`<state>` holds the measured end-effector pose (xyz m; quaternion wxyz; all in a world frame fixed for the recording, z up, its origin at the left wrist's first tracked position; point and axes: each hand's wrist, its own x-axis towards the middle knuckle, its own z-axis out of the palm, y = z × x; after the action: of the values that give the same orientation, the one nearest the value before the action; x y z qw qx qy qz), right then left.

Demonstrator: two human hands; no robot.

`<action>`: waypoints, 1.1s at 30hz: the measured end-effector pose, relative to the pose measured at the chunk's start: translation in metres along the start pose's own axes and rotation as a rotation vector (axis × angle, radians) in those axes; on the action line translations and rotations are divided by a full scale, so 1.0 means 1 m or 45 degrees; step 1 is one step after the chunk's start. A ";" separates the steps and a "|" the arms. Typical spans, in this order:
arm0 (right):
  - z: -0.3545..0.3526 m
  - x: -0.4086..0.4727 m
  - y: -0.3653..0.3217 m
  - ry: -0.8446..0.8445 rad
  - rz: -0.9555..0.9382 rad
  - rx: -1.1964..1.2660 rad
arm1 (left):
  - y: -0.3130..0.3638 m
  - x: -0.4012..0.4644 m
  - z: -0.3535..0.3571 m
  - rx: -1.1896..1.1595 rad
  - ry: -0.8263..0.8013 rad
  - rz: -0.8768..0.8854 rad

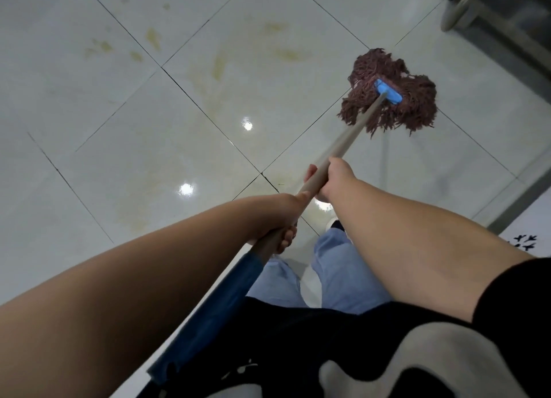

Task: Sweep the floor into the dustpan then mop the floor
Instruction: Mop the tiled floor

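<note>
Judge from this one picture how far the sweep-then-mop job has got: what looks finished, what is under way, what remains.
Done, apparently: sweeping, since no broom, dustpan or loose litter shows. Under way: mopping. The left hand and right hand both grip the mop handle, and the mop head lies on the tiled floor, which shines wet near the feet. Left: the yellowish stains ahead on the left, away from the mop head.

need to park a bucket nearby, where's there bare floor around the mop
Widest bare stretch: the white tiles left of the mop handle, though yellowish stains mark them. A smaller patch lies right of the mop head, bordered by the grey threshold strip. Crowded: the top right corner by the metal furniture base, and near the feet.
</note>
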<state>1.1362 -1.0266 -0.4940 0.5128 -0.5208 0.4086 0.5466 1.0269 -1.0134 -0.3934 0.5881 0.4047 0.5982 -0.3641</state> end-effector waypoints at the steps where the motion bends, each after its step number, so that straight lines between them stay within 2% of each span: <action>1: -0.001 0.001 -0.013 0.039 -0.013 -0.009 | 0.012 0.002 0.006 -0.012 -0.006 0.004; 7: -0.005 0.010 -0.060 0.252 -0.003 -0.177 | 0.050 0.015 0.034 -0.034 -0.039 0.010; 11: 0.002 0.011 -0.039 0.281 -0.019 -0.305 | 0.029 0.021 0.022 -0.032 -0.031 0.039; 14: 0.011 0.011 -0.005 0.202 -0.055 -0.310 | -0.002 0.027 -0.004 -0.029 0.018 0.113; 19: 0.036 0.017 0.092 0.076 -0.139 -0.227 | -0.082 0.038 -0.068 0.094 0.115 0.193; 24: 0.072 0.014 0.232 0.028 -0.151 -0.291 | -0.209 0.049 -0.151 0.247 0.142 0.181; 29: 0.107 -0.009 0.377 -0.024 0.057 -0.350 | -0.344 0.024 -0.238 0.316 0.102 0.040; 33: 0.123 -0.021 0.436 -0.062 0.135 -0.400 | -0.396 0.005 -0.276 0.299 0.048 -0.043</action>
<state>0.6858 -0.9704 -0.4965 0.4051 -0.5590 0.3324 0.6426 0.5534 -0.9229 -0.4026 0.5191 0.4673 0.5692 -0.4338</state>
